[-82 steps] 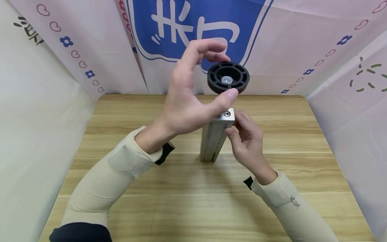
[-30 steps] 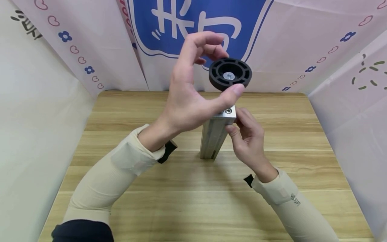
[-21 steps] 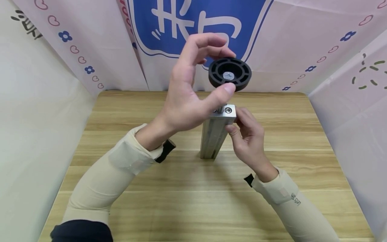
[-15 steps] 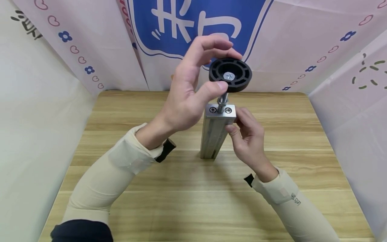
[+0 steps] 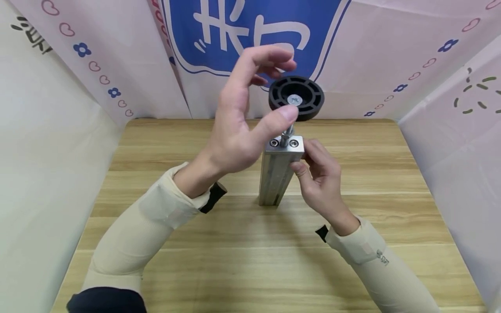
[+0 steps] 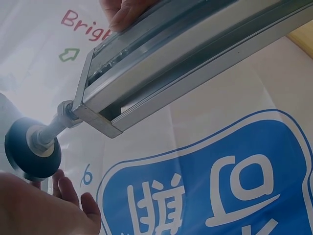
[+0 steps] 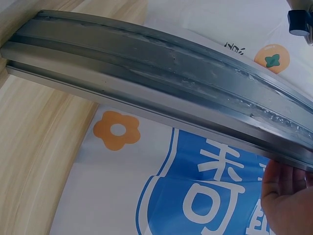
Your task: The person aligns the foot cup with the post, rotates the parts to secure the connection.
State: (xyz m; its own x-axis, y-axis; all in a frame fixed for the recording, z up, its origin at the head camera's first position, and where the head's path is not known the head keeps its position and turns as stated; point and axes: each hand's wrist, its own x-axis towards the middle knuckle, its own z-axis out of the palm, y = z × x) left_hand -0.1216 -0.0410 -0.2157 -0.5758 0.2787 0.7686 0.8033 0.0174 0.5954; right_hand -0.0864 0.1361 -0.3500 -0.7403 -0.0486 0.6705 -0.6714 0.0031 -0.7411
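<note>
A levelling foot point(image 5: 313, 111) with a black ribbed pad and a threaded metal stem stands pad-up on the end plate of an aluminium profile point(image 5: 275, 174). In the left wrist view a nut point(image 6: 67, 113) sits on the stem against that plate. My left hand point(image 5: 238, 134) is loosely curved beside the pad: the thumb tip overlaps its near rim, while the fingers are spread behind it, apart from the rim. The upright profile rests on the table. My right hand point(image 5: 322, 182) grips its right side near the top, thumb in front and fingers behind.
The wooden table point(image 5: 235, 269) extends around the profile. White fabric walls enclose it on the sides, and a printed backdrop point(image 5: 383, 56) with a blue sign hangs behind. A small black piece point(image 5: 214, 198) sticks out from my left wrist.
My left hand turned the thumb leftward along the pad's near rim, then its fingers drew back off the far rim. The stem and end screws came into view. My right hand keeps its hold.
</note>
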